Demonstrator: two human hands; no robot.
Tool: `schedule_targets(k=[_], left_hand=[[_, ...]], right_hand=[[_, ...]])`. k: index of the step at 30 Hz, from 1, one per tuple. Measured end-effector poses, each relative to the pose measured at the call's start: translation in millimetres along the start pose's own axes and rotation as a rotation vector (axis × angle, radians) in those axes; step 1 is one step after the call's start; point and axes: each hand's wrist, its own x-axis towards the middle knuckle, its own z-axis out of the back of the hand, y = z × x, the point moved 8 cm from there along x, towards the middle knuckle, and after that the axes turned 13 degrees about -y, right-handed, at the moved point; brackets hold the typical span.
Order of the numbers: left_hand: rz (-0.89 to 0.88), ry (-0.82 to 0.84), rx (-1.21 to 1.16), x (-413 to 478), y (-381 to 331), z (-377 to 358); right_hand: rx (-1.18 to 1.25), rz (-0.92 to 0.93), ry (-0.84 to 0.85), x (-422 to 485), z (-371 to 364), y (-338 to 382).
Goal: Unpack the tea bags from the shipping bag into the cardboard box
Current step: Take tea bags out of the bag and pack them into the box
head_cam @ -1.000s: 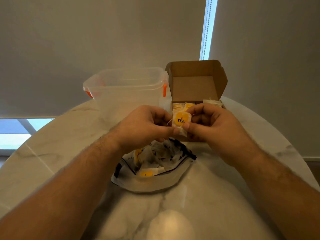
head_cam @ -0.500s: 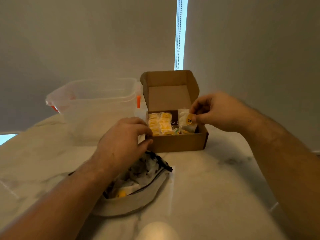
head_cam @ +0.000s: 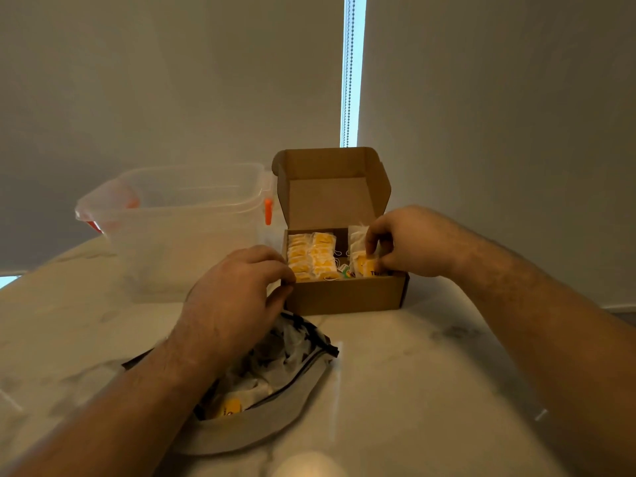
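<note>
Tea bag pinched by my right hand inside the cardboard box, right side; left hand curled, hold unclear.

I'm catching only a dark "T" on the yellow tag of one tea bag; the rest of the word is hidden. Other tags: unreadable.

The left hand and its forearm cover much of the shipping bag; whether that hand's curled fingers hold anything is unclear. Fingers of the right hand hide part of the label on a tea bag.
</note>
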Motion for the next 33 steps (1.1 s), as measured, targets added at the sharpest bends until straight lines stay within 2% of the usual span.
schedule_targets(k=[6,12,19,24,27,30,33], left_hand=[[0.016,0.002,-0.022,-1.5,0.5,0.0],[0.025,0.000,-0.046,-1.6,0.8,-0.5],[0.017,0.014,-0.053,-0.2,-0.1,2.1],[0.037,0.007,-0.046,4.6,1.5,21.4],[0.139,0.158,-0.057,7.7,10.8,31.9],[0.152,0.388,-0.093,-1.0,18.8,33.0],[0.141,0.504,-0.068,-15.6,25.5,29.3]], right_hand=[[-0.128,0.115,0.121,5.1,-1.4,12.4],[-0.322,0.215,0.094,12.4,-12.9,18.3],[-0.273,0.156,0.061,10.0,-7.6,14.4],[-0.064,0.088,-0.060,-4.5,18.7,28.1],[0.098,0.125,-0.134,-24.1,25.7,58.4],[0.244,0.168,-0.063,-50.0,12.5,92.3],[0.363,0.237,0.025,-71.2,-7.6,121.6]])
